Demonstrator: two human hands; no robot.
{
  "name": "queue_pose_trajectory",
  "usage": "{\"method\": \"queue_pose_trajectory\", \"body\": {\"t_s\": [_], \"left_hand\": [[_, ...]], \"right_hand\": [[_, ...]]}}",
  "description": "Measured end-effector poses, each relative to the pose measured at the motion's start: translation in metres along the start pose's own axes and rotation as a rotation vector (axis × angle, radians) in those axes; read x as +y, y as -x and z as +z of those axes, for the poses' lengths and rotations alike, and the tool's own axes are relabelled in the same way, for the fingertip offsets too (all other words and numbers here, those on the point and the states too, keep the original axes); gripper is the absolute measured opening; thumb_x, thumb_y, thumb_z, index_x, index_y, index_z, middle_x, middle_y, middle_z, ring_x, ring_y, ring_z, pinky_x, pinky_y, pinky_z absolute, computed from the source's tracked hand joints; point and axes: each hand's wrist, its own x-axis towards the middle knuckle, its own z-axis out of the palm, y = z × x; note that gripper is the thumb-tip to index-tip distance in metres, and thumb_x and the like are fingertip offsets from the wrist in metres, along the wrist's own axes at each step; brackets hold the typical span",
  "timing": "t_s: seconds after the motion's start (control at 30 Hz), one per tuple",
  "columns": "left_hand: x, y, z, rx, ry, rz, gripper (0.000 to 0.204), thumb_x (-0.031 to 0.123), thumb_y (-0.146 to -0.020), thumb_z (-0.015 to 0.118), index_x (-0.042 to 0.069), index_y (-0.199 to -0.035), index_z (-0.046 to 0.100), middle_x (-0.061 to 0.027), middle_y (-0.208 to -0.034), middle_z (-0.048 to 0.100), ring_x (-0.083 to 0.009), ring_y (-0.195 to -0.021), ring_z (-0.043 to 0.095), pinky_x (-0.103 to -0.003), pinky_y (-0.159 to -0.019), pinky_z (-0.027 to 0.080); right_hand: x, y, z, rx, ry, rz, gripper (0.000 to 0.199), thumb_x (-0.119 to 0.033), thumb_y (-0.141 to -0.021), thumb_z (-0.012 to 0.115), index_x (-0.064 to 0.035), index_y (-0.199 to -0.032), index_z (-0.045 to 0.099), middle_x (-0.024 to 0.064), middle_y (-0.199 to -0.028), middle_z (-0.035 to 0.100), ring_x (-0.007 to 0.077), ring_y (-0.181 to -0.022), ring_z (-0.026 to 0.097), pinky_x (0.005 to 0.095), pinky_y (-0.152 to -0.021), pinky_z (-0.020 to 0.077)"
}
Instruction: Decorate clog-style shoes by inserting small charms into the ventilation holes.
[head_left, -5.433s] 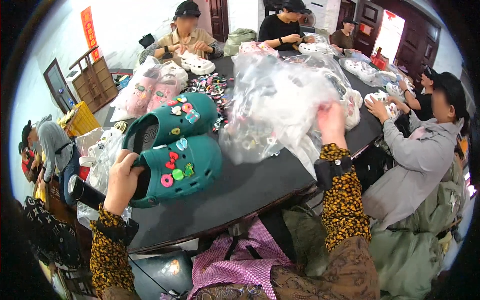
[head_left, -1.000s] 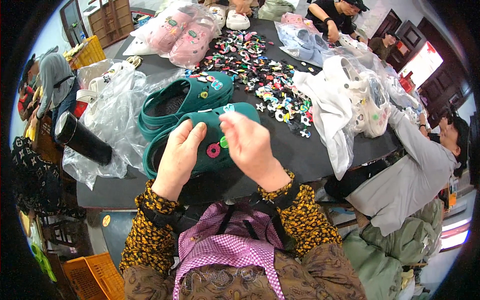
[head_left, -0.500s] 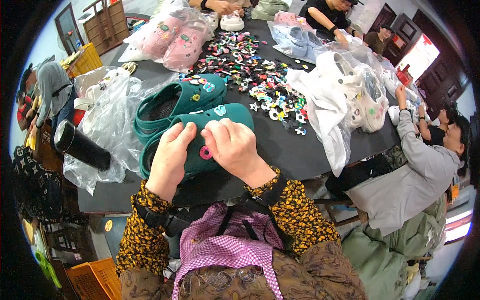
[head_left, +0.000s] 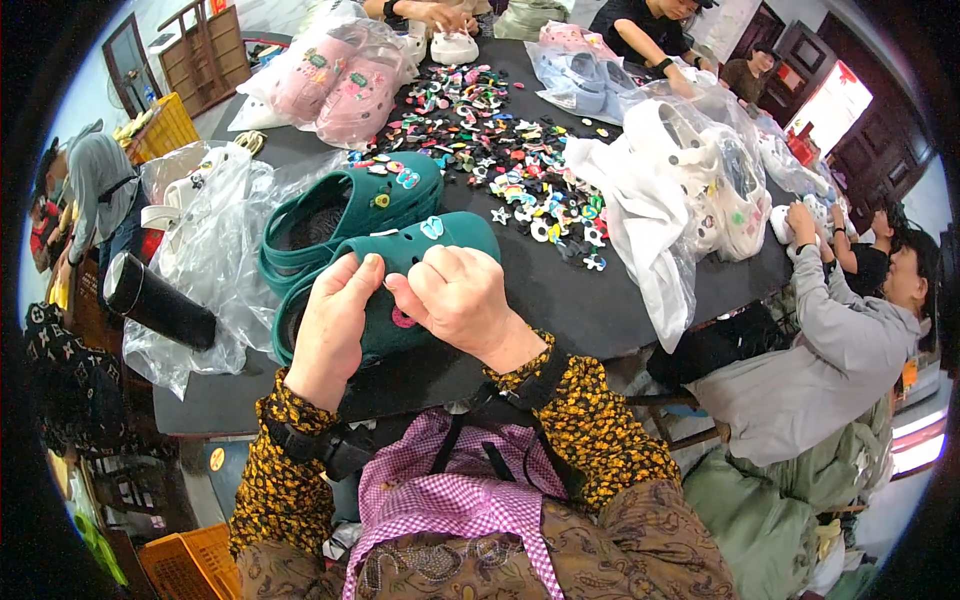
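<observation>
Two dark green clogs lie side by side before me; the near clog (head_left: 472, 235) is under both hands and the far clog (head_left: 405, 178) rests just beyond it. My left hand (head_left: 335, 315) is closed at the near clog's opening, thumb uppermost, the other fingers partly hidden. Over its upper, my right hand (head_left: 462, 300) is curled with thumb against forefinger; anything pinched there is hidden. A flip-flop charm (head_left: 432, 228) and a pink ring-shaped charm (head_left: 402, 317) sit on the near clog. The far one bears several charms, among them an avocado charm (head_left: 381, 201).
Loose shoe charms (head_left: 540, 215) spread over the black table (head_left: 540, 300). Bagged pink clogs (head_left: 355, 100) and white clogs (head_left: 745, 215) flank them. At left, a black cylinder (head_left: 160, 300) lies on clear plastic (head_left: 215, 270). A co-worker in grey (head_left: 820, 350) sits at right; others work across.
The view has shifted slightly. My right hand has curled tighter and tilted over the near clog, covering more of the pink charm. The co-worker in grey has lowered a raised hand.
</observation>
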Motion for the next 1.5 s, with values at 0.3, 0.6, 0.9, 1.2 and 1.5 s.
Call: {"method": "queue_pose_trajectory", "body": {"t_s": [0.3,0.6,0.9,1.2,1.5], "left_hand": [[0.005,-0.003,0.001,0.025,-0.037,-0.019,0.016,0.020,-0.095,0.054,0.007,-0.091,0.061,0.0057,-0.083,0.056,-0.0023,-0.076,0.048,-0.021,-0.068,0.041],[0.010,0.013,0.018,-0.056,-0.131,0.070,0.020,0.016,-0.098,0.048,0.001,-0.105,0.059,0.0039,-0.096,0.059,-0.0038,-0.087,0.050,-0.022,-0.080,0.042],[0.009,0.016,0.015,-0.040,-0.283,0.133,0.016,0.016,-0.097,0.049,0.002,-0.096,0.056,0.0061,-0.084,0.050,-0.0037,-0.079,0.041,-0.021,-0.072,0.039],[0.010,0.017,0.016,-0.033,-0.261,0.101,0.017,0.016,-0.097,0.049,0.002,-0.096,0.057,0.0066,-0.083,0.049,-0.0034,-0.078,0.042,-0.020,-0.070,0.038],[0.009,0.014,0.017,-0.019,-0.286,0.110,0.018,0.017,-0.097,0.050,0.003,-0.089,0.055,0.0074,-0.079,0.046,-0.0030,-0.075,0.038,-0.020,-0.066,0.036]], "right_hand": [[0.004,0.006,0.000,0.079,-0.081,-0.023,0.027,-0.015,-0.076,0.072,-0.0089,-0.063,0.049,0.0051,-0.061,0.044,0.0240,-0.051,0.050,0.0357,-0.047,0.0409],[0.051,-0.040,-0.010,-0.090,-0.240,0.476,0.037,-0.026,-0.089,0.060,0.0001,-0.065,0.052,0.0170,-0.059,0.050,0.0310,-0.050,0.049,0.0390,-0.048,0.0375],[0.050,-0.047,0.005,-0.268,-0.027,0.121,0.035,-0.032,-0.086,0.062,-0.0064,-0.064,0.054,0.0108,-0.064,0.055,0.0314,-0.060,0.056,0.0419,-0.053,0.0434],[0.050,-0.047,0.002,-0.304,-0.075,0.142,0.034,-0.035,-0.082,0.063,-0.0084,-0.062,0.058,0.0114,-0.063,0.059,0.0314,-0.062,0.059,0.0432,-0.056,0.0461],[0.049,-0.040,0.006,-0.152,-0.062,0.069,0.030,-0.025,-0.080,0.066,-0.0070,-0.060,0.052,0.0105,-0.059,0.052,0.0309,-0.055,0.054,0.0416,-0.050,0.0423]]}}
